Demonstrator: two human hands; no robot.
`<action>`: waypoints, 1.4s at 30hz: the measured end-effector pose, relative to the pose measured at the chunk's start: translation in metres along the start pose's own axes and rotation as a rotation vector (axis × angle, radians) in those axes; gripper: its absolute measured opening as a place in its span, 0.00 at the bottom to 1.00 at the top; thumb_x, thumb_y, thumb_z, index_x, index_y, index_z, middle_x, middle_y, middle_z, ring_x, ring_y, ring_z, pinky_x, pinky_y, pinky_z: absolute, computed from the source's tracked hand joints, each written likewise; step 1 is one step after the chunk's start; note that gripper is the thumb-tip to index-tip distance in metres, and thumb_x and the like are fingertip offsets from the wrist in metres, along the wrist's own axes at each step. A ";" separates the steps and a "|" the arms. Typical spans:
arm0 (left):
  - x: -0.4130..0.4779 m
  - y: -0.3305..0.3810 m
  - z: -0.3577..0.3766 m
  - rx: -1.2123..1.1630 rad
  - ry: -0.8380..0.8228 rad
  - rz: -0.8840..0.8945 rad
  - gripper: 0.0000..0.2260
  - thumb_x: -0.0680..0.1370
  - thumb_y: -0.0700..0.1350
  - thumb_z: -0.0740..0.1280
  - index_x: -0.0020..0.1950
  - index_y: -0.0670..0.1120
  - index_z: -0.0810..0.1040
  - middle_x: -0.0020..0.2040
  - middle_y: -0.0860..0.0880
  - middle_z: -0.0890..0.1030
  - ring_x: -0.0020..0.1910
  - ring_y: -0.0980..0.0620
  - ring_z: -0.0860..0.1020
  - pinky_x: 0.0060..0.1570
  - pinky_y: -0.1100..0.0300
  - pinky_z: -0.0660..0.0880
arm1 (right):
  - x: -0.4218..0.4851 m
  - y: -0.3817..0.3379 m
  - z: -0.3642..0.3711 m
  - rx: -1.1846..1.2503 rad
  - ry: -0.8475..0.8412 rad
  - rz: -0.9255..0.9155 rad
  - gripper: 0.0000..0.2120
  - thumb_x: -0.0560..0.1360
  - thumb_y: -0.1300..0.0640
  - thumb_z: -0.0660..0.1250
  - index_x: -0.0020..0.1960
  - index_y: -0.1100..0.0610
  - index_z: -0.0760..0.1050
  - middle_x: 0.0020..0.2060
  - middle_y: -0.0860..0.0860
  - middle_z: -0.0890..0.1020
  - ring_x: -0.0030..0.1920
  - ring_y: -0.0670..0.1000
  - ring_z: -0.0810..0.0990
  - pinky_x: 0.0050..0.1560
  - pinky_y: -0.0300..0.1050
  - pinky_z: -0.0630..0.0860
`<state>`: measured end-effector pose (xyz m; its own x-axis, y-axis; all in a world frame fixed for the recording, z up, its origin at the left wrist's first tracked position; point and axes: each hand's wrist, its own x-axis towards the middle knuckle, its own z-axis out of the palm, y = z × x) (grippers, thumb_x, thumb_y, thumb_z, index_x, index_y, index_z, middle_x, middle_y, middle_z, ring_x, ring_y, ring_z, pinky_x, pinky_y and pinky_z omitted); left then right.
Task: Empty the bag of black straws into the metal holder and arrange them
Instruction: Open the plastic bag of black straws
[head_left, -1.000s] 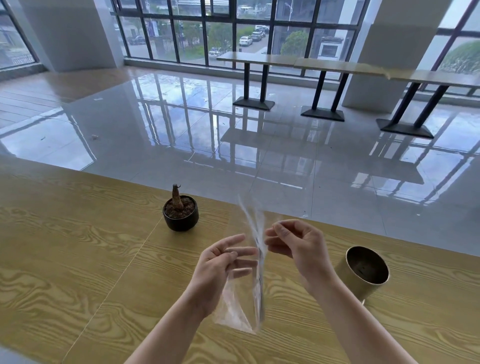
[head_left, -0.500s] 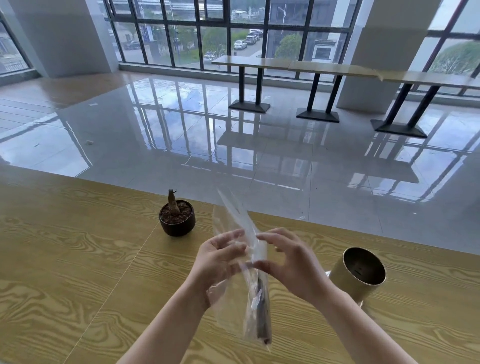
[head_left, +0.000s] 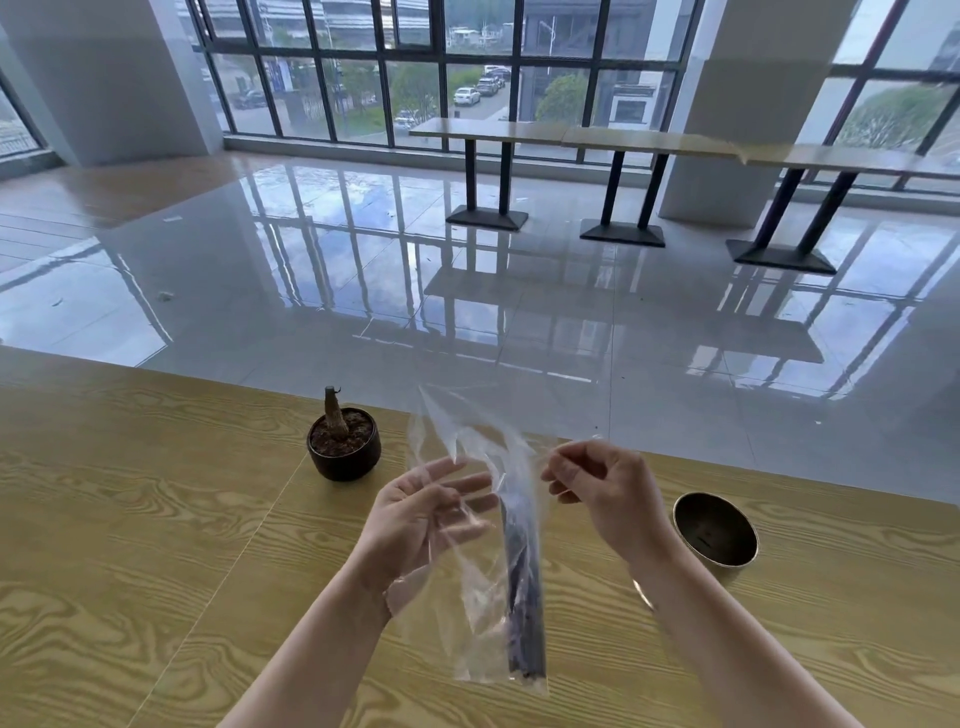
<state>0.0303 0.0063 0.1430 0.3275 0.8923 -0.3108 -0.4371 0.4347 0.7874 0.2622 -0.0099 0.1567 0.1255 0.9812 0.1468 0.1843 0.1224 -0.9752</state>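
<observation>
A clear plastic bag hangs upright above the wooden table, with a bundle of black straws standing along its right side. My left hand holds the bag's left wall near the top, fingers spread against the film. My right hand pinches the bag's upper right edge between thumb and forefinger. The bag's mouth is pulled apart between the two hands. The round metal holder stands on the table to the right of my right wrist, its mouth facing up and nothing visible inside.
A small dark pot with a bare plant stump sits on the table behind my left hand. The table's far edge runs just behind the pot. Beyond it lie a glossy tiled floor and long tables by the windows.
My hands have drawn apart, spreading the bag's mouth wider. The bag hangs lower and straighter, with the straws plainly visible inside. The view has tilted slightly.
</observation>
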 end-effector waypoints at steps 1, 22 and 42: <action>0.000 0.000 0.001 -0.020 0.000 0.002 0.17 0.80 0.29 0.57 0.67 0.37 0.74 0.57 0.33 0.83 0.54 0.34 0.83 0.53 0.34 0.79 | -0.003 0.001 0.000 -0.038 -0.022 -0.019 0.05 0.74 0.58 0.75 0.48 0.49 0.84 0.41 0.49 0.87 0.41 0.50 0.86 0.44 0.49 0.83; 0.006 0.013 -0.017 0.058 0.087 0.040 0.14 0.80 0.31 0.59 0.63 0.40 0.78 0.48 0.36 0.84 0.41 0.41 0.84 0.40 0.43 0.83 | 0.009 -0.027 -0.029 0.028 0.016 0.006 0.05 0.78 0.67 0.67 0.47 0.61 0.80 0.31 0.57 0.84 0.29 0.52 0.83 0.33 0.44 0.83; 0.027 0.008 -0.033 0.632 0.418 0.164 0.13 0.75 0.44 0.75 0.58 0.44 0.80 0.46 0.43 0.86 0.43 0.47 0.86 0.50 0.51 0.81 | 0.042 -0.130 -0.018 -0.446 -0.370 0.033 0.09 0.79 0.59 0.68 0.42 0.61 0.81 0.25 0.54 0.71 0.20 0.47 0.66 0.38 0.60 0.84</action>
<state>0.0081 0.0374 0.1233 -0.0986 0.9656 -0.2405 0.1497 0.2533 0.9557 0.2609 0.0126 0.2927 -0.1963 0.9801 -0.0287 0.5890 0.0945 -0.8026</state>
